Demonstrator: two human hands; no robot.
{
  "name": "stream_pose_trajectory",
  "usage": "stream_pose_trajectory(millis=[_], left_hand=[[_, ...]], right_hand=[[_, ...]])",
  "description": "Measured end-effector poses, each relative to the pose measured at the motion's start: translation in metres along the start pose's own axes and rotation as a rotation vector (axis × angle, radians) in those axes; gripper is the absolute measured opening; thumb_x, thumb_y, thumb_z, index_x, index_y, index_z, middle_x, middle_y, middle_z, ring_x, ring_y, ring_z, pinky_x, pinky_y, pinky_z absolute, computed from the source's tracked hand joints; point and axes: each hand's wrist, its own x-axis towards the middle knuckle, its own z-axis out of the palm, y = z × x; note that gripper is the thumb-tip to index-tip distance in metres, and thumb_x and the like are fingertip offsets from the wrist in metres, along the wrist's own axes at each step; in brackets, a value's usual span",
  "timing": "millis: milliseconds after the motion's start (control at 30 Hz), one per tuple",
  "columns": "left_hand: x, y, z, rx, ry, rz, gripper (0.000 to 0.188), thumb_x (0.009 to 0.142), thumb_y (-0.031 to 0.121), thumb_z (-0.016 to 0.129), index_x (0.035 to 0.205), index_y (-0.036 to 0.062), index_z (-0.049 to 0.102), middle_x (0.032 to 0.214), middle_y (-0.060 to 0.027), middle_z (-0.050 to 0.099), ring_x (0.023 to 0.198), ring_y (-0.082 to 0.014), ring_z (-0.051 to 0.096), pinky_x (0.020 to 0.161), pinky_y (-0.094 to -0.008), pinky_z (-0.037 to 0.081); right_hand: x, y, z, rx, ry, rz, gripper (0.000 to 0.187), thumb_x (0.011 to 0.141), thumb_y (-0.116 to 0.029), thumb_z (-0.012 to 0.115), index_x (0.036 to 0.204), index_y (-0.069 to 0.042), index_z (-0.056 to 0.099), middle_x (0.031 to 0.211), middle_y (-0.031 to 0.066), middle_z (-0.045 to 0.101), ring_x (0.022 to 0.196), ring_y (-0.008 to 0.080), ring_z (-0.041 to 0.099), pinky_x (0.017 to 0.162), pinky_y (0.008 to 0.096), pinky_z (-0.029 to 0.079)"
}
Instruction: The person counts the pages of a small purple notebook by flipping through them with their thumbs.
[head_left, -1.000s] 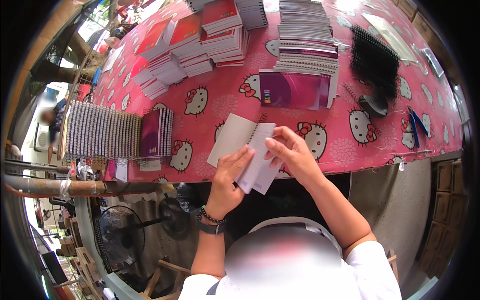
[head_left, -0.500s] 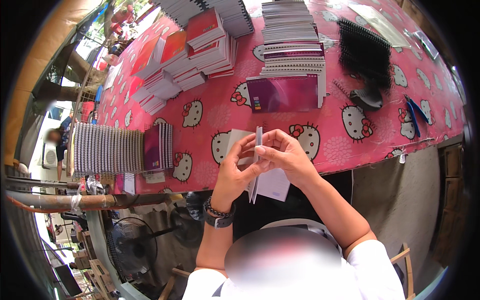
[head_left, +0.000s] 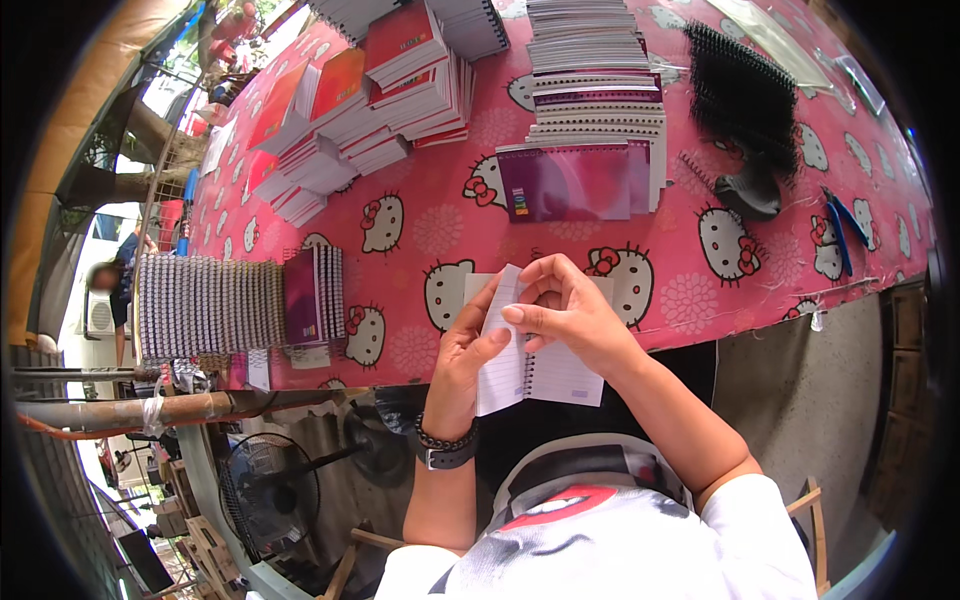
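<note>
A small spiral notebook (head_left: 566,376) lies open between my hands at the table's near edge. Its lined pages show, and a dark wire coil runs down the middle. My left hand (head_left: 460,362) grips the left-hand pages, thumb on top and fingers behind. Above the coil, my right hand (head_left: 578,318) is curled, its thumb against the upper inner part of those pages. The right hand's other fingertips are partly hidden behind the paper. Farther off lies a purple-covered stack of punched pages (head_left: 570,185), in front of a long row of leaning page sets.
Bound notebooks (head_left: 212,305) stand in a row at the left. Red and orange covered blocks (head_left: 398,45) are piled at the back left. Black wire coils (head_left: 738,95) and blue-handled pliers (head_left: 848,235) lie at the right. A fan (head_left: 268,485) stands below the table, on the left.
The notebook has gone from nearly edge-on to spread open, showing lined pages. My right hand has shifted slightly right, its thumb still by the pages.
</note>
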Motion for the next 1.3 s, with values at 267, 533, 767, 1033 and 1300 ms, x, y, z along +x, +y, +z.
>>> stream_pose_trajectory(millis=[267,533,767,1033,1300], left_hand=[[0.005,0.0,-0.011,-0.319,-0.105,-0.095,0.061,0.079,0.018,0.059,0.134,0.0022,0.036,0.117,-0.0101,0.053,0.106,-0.0155,0.052,0.09,-0.0289,0.042],[0.011,-0.003,0.005,-0.049,-0.073,-0.039,0.075,0.074,0.016,0.073,0.133,0.0013,0.03,0.123,-0.0102,0.046,0.115,-0.0177,0.046,0.095,-0.032,0.039],[0.011,-0.006,0.005,-0.064,-0.051,-0.062,0.069,0.073,0.017,0.075,0.128,0.0014,0.035,0.117,-0.0088,0.048,0.111,-0.017,0.048,0.094,-0.0316,0.04],[0.009,-0.004,-0.001,-0.083,-0.048,-0.028,0.059,0.076,0.014,0.072,0.124,0.0021,0.039,0.112,-0.0065,0.051,0.104,-0.014,0.052,0.091,-0.0299,0.041],[0.008,-0.004,-0.001,-0.105,-0.04,-0.043,0.06,0.075,0.015,0.073,0.124,0.0022,0.04,0.109,-0.0057,0.052,0.101,-0.0133,0.053,0.088,-0.0294,0.042]], right_hand=[[-0.005,-0.003,0.005,-0.151,0.073,-0.055,0.067,0.069,-0.036,0.079,0.111,0.001,0.041,0.093,0.0112,0.05,0.079,0.0144,0.055,0.061,0.0263,0.05],[-0.012,-0.007,-0.009,-0.229,0.119,-0.079,0.074,0.067,-0.039,0.079,0.117,0.001,0.042,0.1,0.0143,0.049,0.079,0.0155,0.056,0.063,0.0266,0.049],[-0.009,-0.004,-0.013,-0.091,0.062,-0.071,0.068,0.07,-0.033,0.079,0.115,0.003,0.043,0.097,0.0133,0.051,0.076,0.014,0.056,0.058,0.0246,0.049],[-0.006,-0.004,-0.006,-0.184,0.074,-0.08,0.07,0.068,-0.037,0.079,0.113,0.004,0.045,0.094,0.0108,0.051,0.072,0.0115,0.055,0.056,0.0236,0.048],[-0.005,-0.004,-0.009,-0.215,0.047,-0.055,0.073,0.067,-0.039,0.08,0.114,0.004,0.045,0.092,0.0103,0.052,0.073,0.0123,0.056,0.057,0.0243,0.048]])
